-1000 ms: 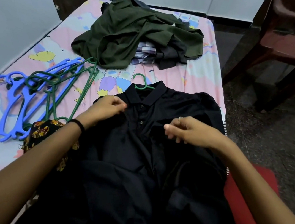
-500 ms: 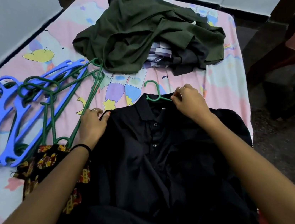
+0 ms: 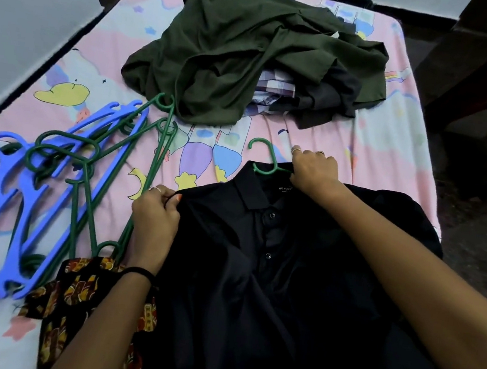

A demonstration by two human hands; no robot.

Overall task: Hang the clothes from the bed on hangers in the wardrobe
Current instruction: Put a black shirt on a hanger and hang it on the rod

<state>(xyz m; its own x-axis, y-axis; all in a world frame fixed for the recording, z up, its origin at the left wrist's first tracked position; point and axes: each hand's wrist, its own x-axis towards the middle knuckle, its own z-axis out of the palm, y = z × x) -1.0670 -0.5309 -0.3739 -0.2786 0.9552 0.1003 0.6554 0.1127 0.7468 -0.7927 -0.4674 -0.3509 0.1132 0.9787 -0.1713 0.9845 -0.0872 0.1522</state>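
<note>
A black polo shirt (image 3: 280, 274) lies face up on the near half of the bed, collar pointing away from me. A green hanger sits inside it, and only its hook (image 3: 262, 157) sticks out past the collar. My right hand (image 3: 314, 171) grips the collar and the hanger's neck at the shirt's right side. My left hand (image 3: 155, 219) pinches the shirt's left shoulder seam. Further up the bed lies a pile of clothes topped by an olive green shirt (image 3: 252, 53), with a checked garment (image 3: 273, 91) under it.
Several loose blue and green hangers (image 3: 51, 191) lie tangled on the pink cartoon bedsheet (image 3: 394, 141) to the left. A black cloth with orange print (image 3: 78, 296) lies under my left forearm. A wall runs along the left, dark floor and a chair along the right.
My right hand left the shirt's chest and went up to the collar by the hanger hook. My left hand slid out to the left shoulder. The view leaned closer over the bed.
</note>
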